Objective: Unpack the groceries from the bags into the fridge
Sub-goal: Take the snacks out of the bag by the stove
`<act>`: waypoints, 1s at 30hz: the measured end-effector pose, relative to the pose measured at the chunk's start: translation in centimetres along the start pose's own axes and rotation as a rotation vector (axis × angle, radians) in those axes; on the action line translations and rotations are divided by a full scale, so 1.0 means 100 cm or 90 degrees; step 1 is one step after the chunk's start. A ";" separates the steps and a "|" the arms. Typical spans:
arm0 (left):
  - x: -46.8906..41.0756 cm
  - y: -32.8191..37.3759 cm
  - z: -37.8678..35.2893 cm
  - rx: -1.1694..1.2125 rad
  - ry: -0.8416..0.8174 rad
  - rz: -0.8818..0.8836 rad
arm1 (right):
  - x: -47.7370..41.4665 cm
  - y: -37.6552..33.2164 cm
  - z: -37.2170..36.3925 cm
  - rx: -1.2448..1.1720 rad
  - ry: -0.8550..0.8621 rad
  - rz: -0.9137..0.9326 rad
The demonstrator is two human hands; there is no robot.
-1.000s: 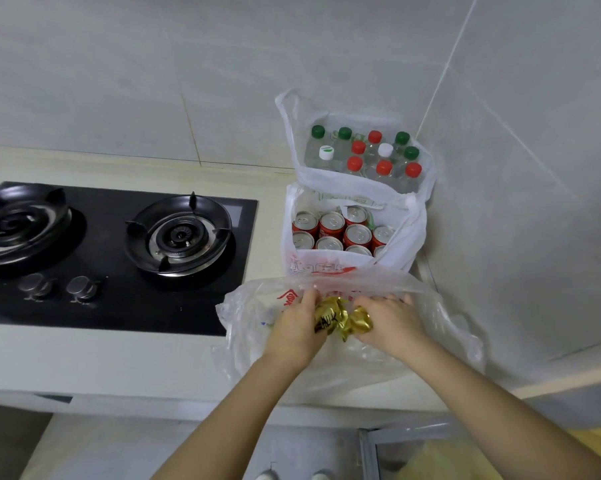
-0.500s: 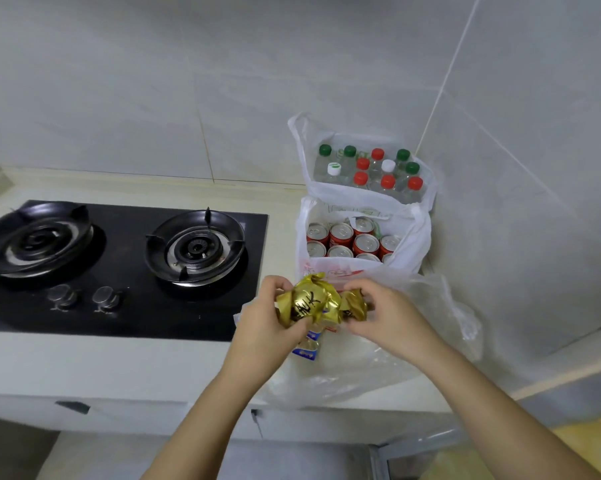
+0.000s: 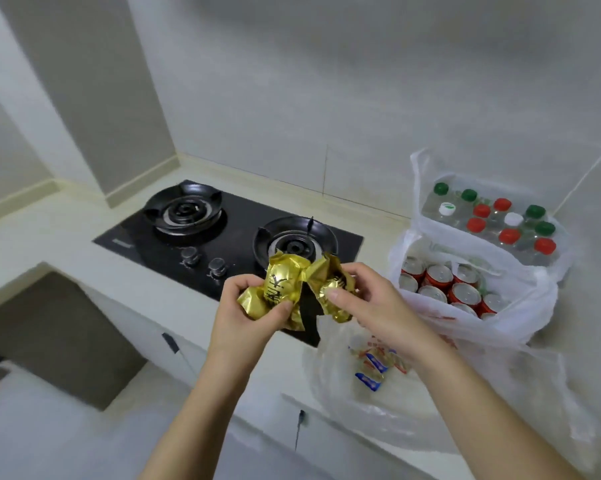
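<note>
**Slick foil, a light pinch, and a sagging bag**

We hold the gold foil packets [image 3: 281,284] in the air just in front of the hob [image 3: 223,237], over its right burner. The left hand [image 3: 254,306] wraps one packet. The right hand [image 3: 371,299] pinches the other with thumb and fingertips. The fridge is not in view.

- The foil looks crinkly and slick. We judge the right pinch the weaker hold, and a quick turn could drop that packet to the floor.
- Just right of the hob, the open bag [image 3: 413,420] sags over the bench [image 3: 67,233] edge with blue-wrapped sweets [image 3: 370,370] inside. A brushing forearm could drag it off.
- Further right of the hob, the bags of cans [image 3: 465,289] and bottles [image 3: 493,220] are packed full. Thin plastic may tear under that load.
</note>
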State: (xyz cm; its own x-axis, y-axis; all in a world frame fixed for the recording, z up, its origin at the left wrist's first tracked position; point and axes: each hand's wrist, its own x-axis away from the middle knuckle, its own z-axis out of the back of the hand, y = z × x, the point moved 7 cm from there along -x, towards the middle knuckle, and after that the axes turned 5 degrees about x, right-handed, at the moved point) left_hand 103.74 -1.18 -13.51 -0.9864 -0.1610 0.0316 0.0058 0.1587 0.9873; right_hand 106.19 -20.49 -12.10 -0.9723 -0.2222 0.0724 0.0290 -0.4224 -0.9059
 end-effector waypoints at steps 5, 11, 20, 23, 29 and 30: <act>0.030 0.024 0.051 0.059 0.176 -0.038 | -0.019 -0.036 -0.055 -0.107 -0.175 0.017; 0.091 0.035 0.107 0.113 0.327 -0.066 | -0.016 -0.065 -0.132 -0.213 -0.355 0.023; 0.182 0.057 0.172 0.212 0.485 -0.115 | 0.033 -0.113 -0.229 -0.251 -0.600 0.030; 0.222 0.064 0.194 0.227 0.530 -0.144 | 0.055 -0.131 -0.262 -0.250 -0.672 0.047; 0.326 0.079 0.234 0.231 0.632 -0.196 | 0.133 -0.175 -0.335 -0.237 -0.841 0.097; 0.345 0.082 0.239 0.230 0.651 -0.200 | 0.149 -0.182 -0.346 -0.230 -0.866 0.105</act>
State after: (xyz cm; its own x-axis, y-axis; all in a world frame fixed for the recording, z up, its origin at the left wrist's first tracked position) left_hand 65.80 17.85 -8.03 -0.3369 -0.9392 0.0662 -0.4303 0.2161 0.8764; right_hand 83.13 14.30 -8.97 0.0206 -0.9939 0.1081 -0.1425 -0.1099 -0.9837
